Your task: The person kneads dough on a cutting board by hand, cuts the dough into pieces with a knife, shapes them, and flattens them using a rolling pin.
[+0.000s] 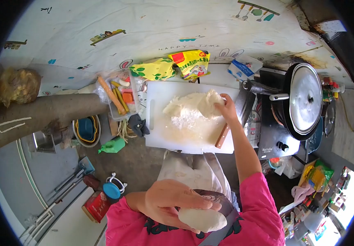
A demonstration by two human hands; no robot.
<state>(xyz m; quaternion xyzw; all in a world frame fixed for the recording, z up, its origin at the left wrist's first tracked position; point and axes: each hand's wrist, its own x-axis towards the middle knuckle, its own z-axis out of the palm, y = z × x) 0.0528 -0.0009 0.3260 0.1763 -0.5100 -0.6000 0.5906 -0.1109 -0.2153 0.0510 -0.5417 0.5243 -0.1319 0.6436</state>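
Observation:
My left hand point(177, 203) is raised close to my chest, its fingers closed round a flat white piece of dough point(203, 220). Stretched forward over the white cutting board point(158, 135), my right hand point(226, 108) grips the right end of a large pale dough lump point(185, 102). That end stands up, folded, under my fingers. Loose white flour point(190, 121) lies in front of the lump and spreads thinly over the board. A wooden handle point(222, 136) rests at the board's right side near my right forearm; what it joins is partly hidden by my arm.
Two yellow packets point(191, 64) stand behind the board against the wall. To the left is a clear plastic box point(123, 94) of vegetables. On the right, a black pan with a lid point(306, 98) sits on a cooker point(277, 141). A green bag point(112, 145) lies left of the board.

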